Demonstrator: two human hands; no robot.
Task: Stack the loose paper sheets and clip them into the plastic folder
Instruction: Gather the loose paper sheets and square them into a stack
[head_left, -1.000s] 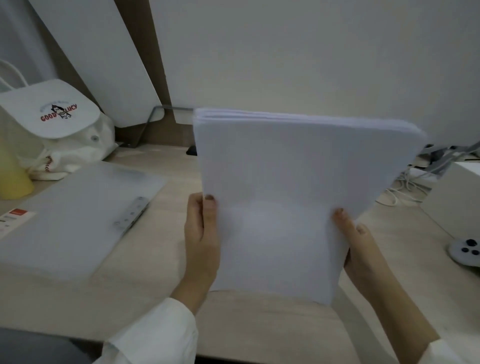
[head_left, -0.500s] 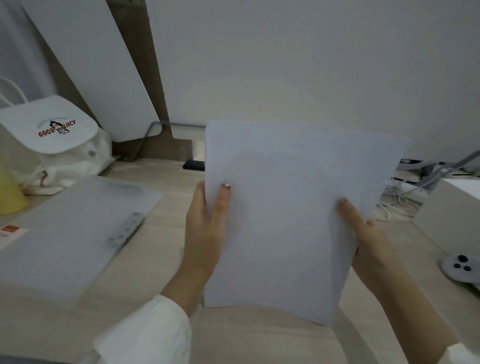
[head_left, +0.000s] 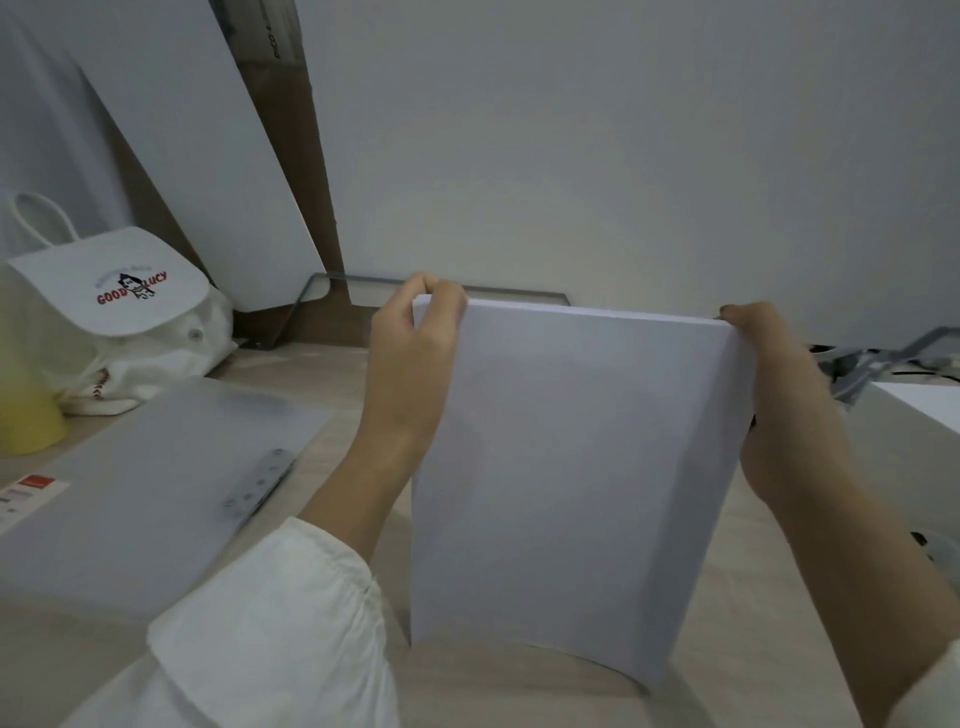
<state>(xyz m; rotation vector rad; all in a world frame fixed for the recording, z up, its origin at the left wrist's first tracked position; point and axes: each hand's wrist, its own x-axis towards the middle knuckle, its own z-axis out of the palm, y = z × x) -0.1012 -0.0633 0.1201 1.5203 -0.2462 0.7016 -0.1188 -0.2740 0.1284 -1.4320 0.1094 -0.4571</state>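
A stack of white paper sheets (head_left: 571, 467) stands upright in front of me, its bottom edge down at the wooden desk (head_left: 519, 696). My left hand (head_left: 410, 364) grips the stack's top left corner, fingers curled over the edge. My right hand (head_left: 779, 410) holds the top right corner and right side. The translucent plastic folder (head_left: 156, 493) lies flat on the desk to the left, its metal clip bar (head_left: 260, 480) along its right edge. Neither hand touches the folder.
A white "GOOD LUCY" bag (head_left: 130, 322) and a yellow object (head_left: 26, 415) sit at the far left. White boards lean against the wall behind. A white box (head_left: 924, 410) and cables lie at the right; a red-labelled tag (head_left: 28, 491) rests on the folder's left.
Both hands slid from the sheets' lower sides up to the top corners. The stack dropped lower and now stands on its bottom edge with the sheets squared.
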